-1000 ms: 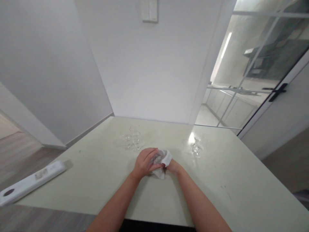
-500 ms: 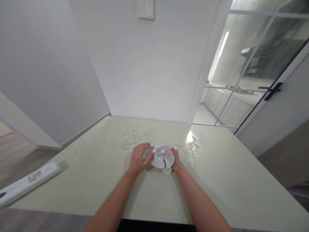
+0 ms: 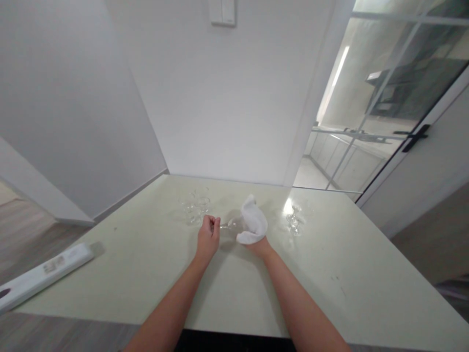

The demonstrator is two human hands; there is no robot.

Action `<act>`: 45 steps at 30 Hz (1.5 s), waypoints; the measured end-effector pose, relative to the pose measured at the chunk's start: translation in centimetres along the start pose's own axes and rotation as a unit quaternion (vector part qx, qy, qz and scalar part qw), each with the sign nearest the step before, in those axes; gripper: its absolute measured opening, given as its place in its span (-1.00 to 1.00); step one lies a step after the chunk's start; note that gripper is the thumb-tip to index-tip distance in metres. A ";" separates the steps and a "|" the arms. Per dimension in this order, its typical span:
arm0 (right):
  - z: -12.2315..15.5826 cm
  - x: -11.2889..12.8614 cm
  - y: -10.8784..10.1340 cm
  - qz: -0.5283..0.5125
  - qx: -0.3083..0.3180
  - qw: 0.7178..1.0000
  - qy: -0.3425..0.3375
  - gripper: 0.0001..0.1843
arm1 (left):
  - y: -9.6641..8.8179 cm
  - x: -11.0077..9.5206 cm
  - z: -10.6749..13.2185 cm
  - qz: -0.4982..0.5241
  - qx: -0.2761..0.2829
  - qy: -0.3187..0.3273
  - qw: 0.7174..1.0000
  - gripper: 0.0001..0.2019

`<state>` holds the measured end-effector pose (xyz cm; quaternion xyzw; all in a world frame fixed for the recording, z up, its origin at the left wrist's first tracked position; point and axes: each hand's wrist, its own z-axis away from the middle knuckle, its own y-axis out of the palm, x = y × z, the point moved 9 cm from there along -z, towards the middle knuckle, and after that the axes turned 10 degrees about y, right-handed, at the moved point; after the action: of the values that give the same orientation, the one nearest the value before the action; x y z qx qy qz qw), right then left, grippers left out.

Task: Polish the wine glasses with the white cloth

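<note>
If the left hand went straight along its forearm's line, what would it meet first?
Probably the wall behind the table; the left hand seems aimed right of the left glass cluster, though depth is unclear.

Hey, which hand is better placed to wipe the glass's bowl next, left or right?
Probably the right hand: the white cloth is draped over it, right at the bowl end of the glass. The left hand has no cloth and grips the opposite, stem end.

Bare forearms (image 3: pixel 179 293), bare hands (image 3: pixel 208 239), black clothing (image 3: pixel 234 341) — a strip (bottom edge)
</note>
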<state>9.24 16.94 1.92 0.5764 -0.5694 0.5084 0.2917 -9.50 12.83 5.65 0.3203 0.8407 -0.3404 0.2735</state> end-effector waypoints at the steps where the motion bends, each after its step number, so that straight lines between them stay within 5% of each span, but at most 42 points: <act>1: 0.5 1.1 0.6 0.048 0.031 0.997 -0.047 -0.03 | 0.0 0.3 0.0 0.003 -0.003 -0.008 1.000 -0.76; 3: 1.7 2.6 1.7 0.110 0.081 0.985 -0.108 0.10 | 0.2 0.8 -0.1 0.006 0.002 -0.020 1.000 -0.75; 6: 2.1 2.4 2.0 0.104 0.083 0.987 -0.086 0.12 | 0.5 1.1 -0.1 0.003 0.018 -0.024 1.000 -0.75; 10: 1.1 2.1 1.1 0.066 0.022 0.997 -0.033 -0.38 | 1.2 0.3 0.3 -0.013 0.059 -0.001 0.998 -0.77; 12: 1.0 3.6 2.4 0.099 0.093 0.986 -0.093 -0.63 | 1.5 -0.4 0.5 -0.019 0.081 0.015 0.996 -0.77; 15: 0.5 4.7 2.4 0.099 0.107 0.983 -0.109 -0.79 | 1.5 -1.1 0.9 -0.015 0.094 0.031 0.995 -0.75; 18: 0.2 3.1 1.5 0.023 0.077 0.996 -0.026 -0.77 | 1.1 -1.4 1.0 0.005 0.082 0.041 0.996 -0.75; 21: 0.3 -0.4 0.0 -0.084 0.005 0.992 0.092 -0.55 | 0.4 -1.2 0.9 0.035 0.042 0.039 0.998 -0.76; 23: 0.4 -1.4 -1.1 -0.080 -0.052 0.989 0.111 -0.45 | 0.0 -0.9 0.7 0.047 0.013 0.031 0.998 -0.77; 28: 0.9 3.0 -0.8 0.179 -0.074 0.975 -0.109 -0.52 | -0.1 -0.2 0.4 0.016 -0.001 0.005 1.000 -0.77; 32: 2.1 4.5 0.5 0.254 -0.046 0.947 -0.192 -0.22 | -0.3 -0.2 0.4 0.005 -0.008 -0.001 1.000 -0.77; 36: 2.7 4.7 1.7 0.268 0.022 0.940 -0.212 0.08 | -0.5 -0.3 0.5 0.001 -0.009 0.002 1.000 -0.77; 41: 2.5 4.4 1.7 0.252 0.025 0.951 -0.177 -0.46 | -0.4 -0.5 0.5 -0.003 -0.002 0.007 1.000 -0.77; 45: 2.4 4.6 1.8 0.269 0.000 0.946 -0.182 -0.46 | -0.3 -0.8 0.5 -0.001 0.006 0.010 1.000 -0.76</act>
<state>7.36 12.77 4.93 0.4846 -0.7468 0.4541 0.0351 -9.09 12.04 6.00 0.3241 0.8417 -0.3427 0.2630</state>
